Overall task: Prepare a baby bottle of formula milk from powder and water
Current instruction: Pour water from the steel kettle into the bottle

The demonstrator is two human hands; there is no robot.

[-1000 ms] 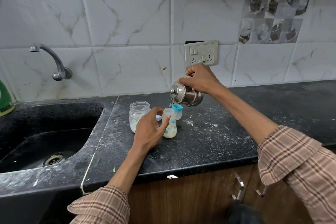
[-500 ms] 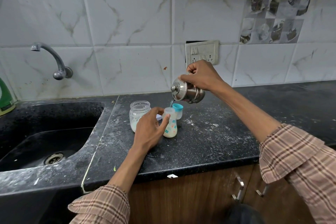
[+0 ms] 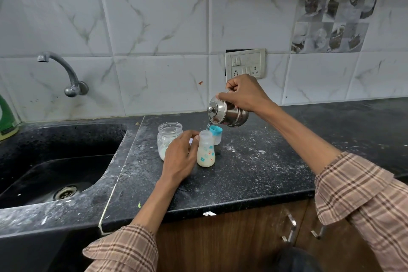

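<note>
A small baby bottle (image 3: 206, 150) with coloured prints stands uncapped on the black counter (image 3: 254, 172), partly filled with milky liquid. My left hand (image 3: 180, 157) grips it from the left side. My right hand (image 3: 242, 93) holds a small steel kettle (image 3: 228, 111) tilted over the bottle, and a thin stream of water runs from its spout into the bottle's mouth. Just behind the bottle stands its blue-topped cap (image 3: 216, 133). A glass jar (image 3: 169, 137) with white powder sits open to the left, partly hidden by my left hand.
A black sink (image 3: 55, 168) with a drain lies to the left, under a wall tap (image 3: 64, 73). A green bottle (image 3: 6, 117) stands at the far left edge. A switch socket (image 3: 245, 64) is on the tiled wall. Powder is scattered on the counter. Cabinet handles (image 3: 291, 227) hang below.
The kettle has been lifted slightly higher and tilted a little more while water keeps pouring. My left hand and the bottle have stayed in place.
</note>
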